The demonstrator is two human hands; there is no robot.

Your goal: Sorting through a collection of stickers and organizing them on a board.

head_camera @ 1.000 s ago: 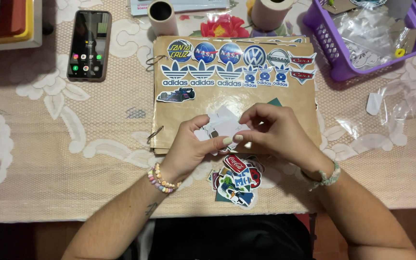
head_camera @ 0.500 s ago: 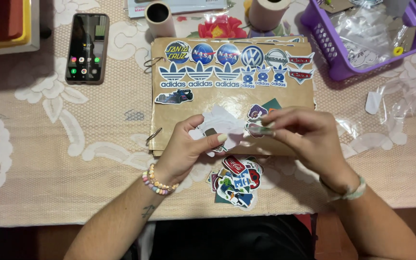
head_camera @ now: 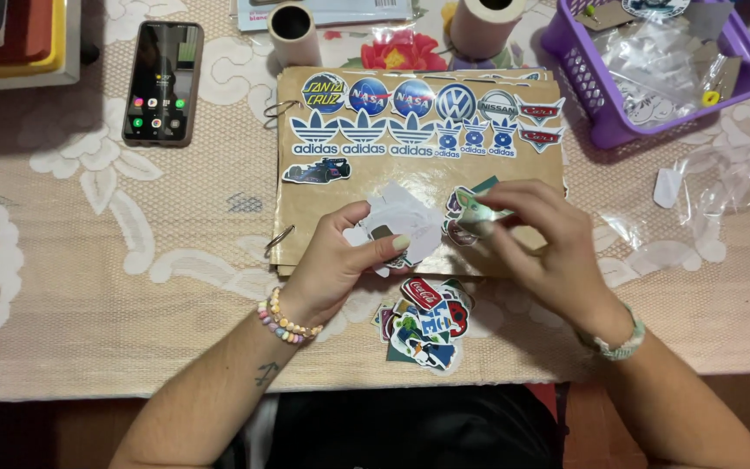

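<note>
From my feed I have the left hand pinching a white backing sheet between thumb and fingers, held just above the brown ring-bound board on the worktop. The right hand has its grip closed on a small sticker, greenish with a little figure on it, right at the edge of that sheet; I cannot tell whether the sticker is fully free of the backing.

To do this well, I judge the backing should be kept taut with the left hand while the right draws the sticker off low and slowly, holding only its margin so the glue side stays clean. The bare patch of board under the top rows of stickers looks like the open room; laying one edge first and smoothing across would keep it flat.

A loose heap of stickers lies on the worktop near the wrists, just below the board.

Containers: the purple basket at the upper right holds crumpled clear plastic wrappers and what look like small tags; more clear wrappers lie outside it. Two paper rolls stand beyond the board, and a phone lies to the left, well apart
</note>
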